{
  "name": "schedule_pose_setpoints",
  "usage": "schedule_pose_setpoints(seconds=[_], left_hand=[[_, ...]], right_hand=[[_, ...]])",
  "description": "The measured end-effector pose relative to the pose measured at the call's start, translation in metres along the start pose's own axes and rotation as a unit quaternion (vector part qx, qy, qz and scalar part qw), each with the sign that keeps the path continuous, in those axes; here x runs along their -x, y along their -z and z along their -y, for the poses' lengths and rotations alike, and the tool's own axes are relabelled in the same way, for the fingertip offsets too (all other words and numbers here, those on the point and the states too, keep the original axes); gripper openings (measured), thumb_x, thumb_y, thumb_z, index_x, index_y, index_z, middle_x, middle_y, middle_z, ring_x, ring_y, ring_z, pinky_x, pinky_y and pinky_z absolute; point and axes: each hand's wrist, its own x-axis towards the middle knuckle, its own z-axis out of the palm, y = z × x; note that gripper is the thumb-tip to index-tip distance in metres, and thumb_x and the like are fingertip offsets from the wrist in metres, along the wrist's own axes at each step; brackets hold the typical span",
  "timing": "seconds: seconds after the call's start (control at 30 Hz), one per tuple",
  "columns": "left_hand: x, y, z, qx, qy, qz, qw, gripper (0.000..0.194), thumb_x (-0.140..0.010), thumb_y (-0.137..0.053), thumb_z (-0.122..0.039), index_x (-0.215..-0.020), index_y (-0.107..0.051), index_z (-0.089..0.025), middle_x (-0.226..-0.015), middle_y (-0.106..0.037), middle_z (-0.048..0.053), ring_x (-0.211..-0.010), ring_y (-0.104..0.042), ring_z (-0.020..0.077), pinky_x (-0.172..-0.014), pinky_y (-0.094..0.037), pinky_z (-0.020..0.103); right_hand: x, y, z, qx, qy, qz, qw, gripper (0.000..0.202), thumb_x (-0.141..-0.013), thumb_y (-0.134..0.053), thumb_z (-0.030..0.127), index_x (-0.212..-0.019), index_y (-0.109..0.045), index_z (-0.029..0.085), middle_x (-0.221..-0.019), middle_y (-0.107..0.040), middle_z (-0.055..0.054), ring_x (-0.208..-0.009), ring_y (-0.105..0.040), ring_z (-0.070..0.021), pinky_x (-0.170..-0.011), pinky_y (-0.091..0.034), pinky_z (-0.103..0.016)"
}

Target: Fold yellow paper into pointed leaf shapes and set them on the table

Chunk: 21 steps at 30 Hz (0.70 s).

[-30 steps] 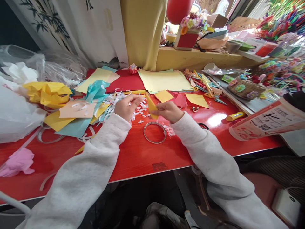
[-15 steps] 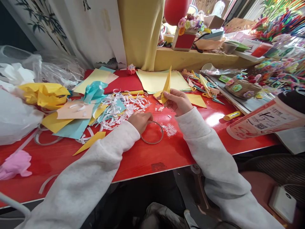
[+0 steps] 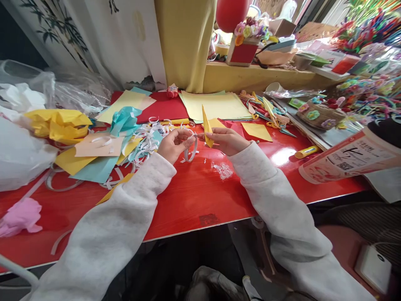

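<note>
Here, hands (image 3: pixel 171 146) (image 3: pixel 231 141) grip a ring (image 3: pixel 196 149) and yellow paper (image 3: pixel 206 125); the cup label (image 3: pixel 352 154) is illegible.

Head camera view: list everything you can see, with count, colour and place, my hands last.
table: one, red, centre
ring: one, greyish, centre
folded paper: one, yellow, right of ring
paper scraps: many, mostly white, left of centre
paper stack: one, pale yellow, far side
scissors: at least one, yellow handles, beside paper stack
cup: one, pink and white, right edge
crumpled pieces: several, mixed colours, left
plastic bags: several, whitish, left edge
other clutter: uncounted, mixed colours, upper right
left hand: one, grey sleeve, holding ring
right hand: one, grey sleeve, holding folded paper
</note>
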Motion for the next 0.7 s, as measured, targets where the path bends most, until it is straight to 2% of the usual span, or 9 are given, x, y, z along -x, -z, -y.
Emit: schedule_pose_setpoints(seconds=[0.1, 0.17, 0.27, 0.4, 0.47, 0.57, 0.7], left_hand=[[0.002, -0.002, -0.003, 0.091, 0.037, 0.028, 0.995, 0.026, -0.063, -0.063, -0.027, -0.085, -0.058, -0.015, -0.075, -0.058, 0.002, -0.06, -0.053, 0.0093, -0.056, -0.045, 0.024], [0.003, -0.002, -0.005, 0.128, 0.047, 0.042, 0.99, 0.028, -0.063, -0.063, -0.022, -0.089, -0.059, -0.014, -0.082, -0.06, 0.004, -0.068, -0.056, 0.0117, -0.059, -0.047, 0.025], [0.004, -0.002, -0.01, 0.151, 0.051, 0.062, 0.985, 0.033, -0.061, -0.063, -0.015, -0.093, -0.059, -0.015, -0.094, -0.06, 0.005, -0.078, -0.057, 0.0146, -0.061, -0.047, 0.024], [0.007, -0.002, -0.015, 0.17, 0.048, 0.078, 0.981, 0.026, -0.066, -0.058, -0.019, -0.091, -0.06, -0.013, -0.087, -0.062, 0.006, -0.078, -0.058, 0.0152, -0.065, -0.048, 0.027], [0.009, -0.004, -0.017, 0.165, 0.045, 0.067, 0.983, 0.021, -0.067, -0.058, -0.022, -0.086, -0.06, -0.012, -0.079, -0.062, 0.005, -0.075, -0.058, 0.0146, -0.065, -0.048, 0.028], [0.01, -0.006, -0.015, 0.127, 0.036, 0.054, 0.99, 0.017, -0.061, -0.063, -0.021, -0.075, -0.059, -0.013, -0.068, -0.06, 0.001, -0.066, -0.058, 0.0122, -0.061, -0.048, 0.026], [0.008, -0.007, -0.006, 0.074, 0.035, 0.1, 0.992, 0.02, -0.054, -0.068, -0.016, -0.063, -0.051, -0.013, -0.064, -0.058, -0.002, -0.057, -0.056, 0.0087, -0.058, -0.047, 0.024]], right_hand=[[-0.001, -0.001, -0.002, -0.02, 0.006, 0.011, 1.0, 0.013, -0.068, -0.059, 0.027, -0.077, -0.06, 0.017, -0.094, -0.06, -0.004, -0.092, -0.053, -0.0138, -0.081, -0.042, -0.028], [-0.002, -0.001, -0.003, -0.039, 0.006, 0.017, 0.999, 0.012, -0.068, -0.059, 0.026, -0.076, -0.06, 0.017, -0.091, -0.06, -0.004, -0.089, -0.054, -0.0135, -0.081, -0.042, -0.03], [-0.002, 0.0, -0.004, -0.05, 0.007, 0.02, 0.998, 0.014, -0.07, -0.058, 0.025, -0.081, -0.059, 0.017, -0.089, -0.06, -0.003, -0.087, -0.055, -0.013, -0.08, -0.044, -0.03], [-0.001, 0.0, -0.003, -0.076, 0.019, 0.038, 0.996, 0.014, -0.072, -0.056, 0.025, -0.083, -0.058, 0.017, -0.09, -0.06, -0.003, -0.09, -0.055, -0.0132, -0.083, -0.044, -0.031], [0.0, 0.0, -0.003, -0.1, 0.024, 0.05, 0.993, 0.012, -0.073, -0.054, 0.025, -0.083, -0.057, 0.018, -0.09, -0.06, -0.002, -0.086, -0.057, -0.0124, -0.085, -0.043, -0.033], [0.0, -0.001, -0.002, -0.13, 0.042, 0.061, 0.989, 0.011, -0.076, -0.052, 0.025, -0.085, -0.055, 0.02, -0.096, -0.06, -0.001, -0.082, -0.058, -0.011, -0.086, -0.043, -0.035], [0.002, -0.004, 0.0, -0.154, 0.081, 0.06, 0.983, 0.008, -0.078, -0.048, 0.024, -0.084, -0.052, 0.02, -0.101, -0.058, -0.001, -0.086, -0.058, -0.011, -0.085, -0.044, -0.034]])
